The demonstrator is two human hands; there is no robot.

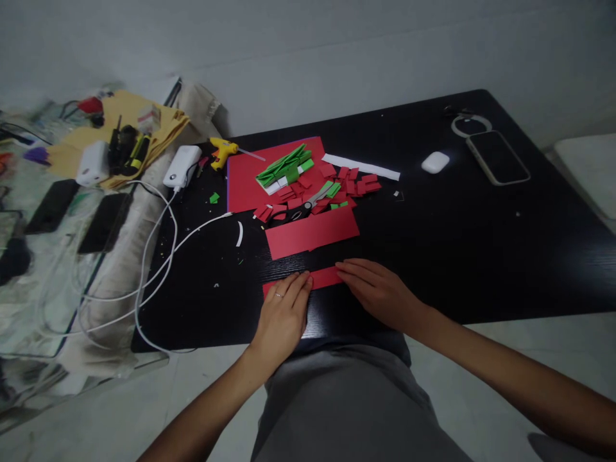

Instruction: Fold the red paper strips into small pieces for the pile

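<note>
A narrow red paper strip (325,278) lies near the table's front edge, under both hands. My left hand (285,311), with a ring on one finger, rests over its left part, fingers stretched out and pressing down. My right hand (378,289) reaches in from the right, its straight fingertips on the strip's right end; the thumb is mostly hidden. Just beyond lies a wider red paper strip (312,232). Behind it are scissors (308,208) among many small folded red paper pieces (344,186) and a few green ones (333,189).
Folded green strips (289,165) lie on a red sheet (245,186). A yellow glue gun (222,151), a white power bank (181,165) and cables (144,256) are left. A white strip (360,167), an earbud case (436,162) and a phone (498,157) are right on the black table (481,256).
</note>
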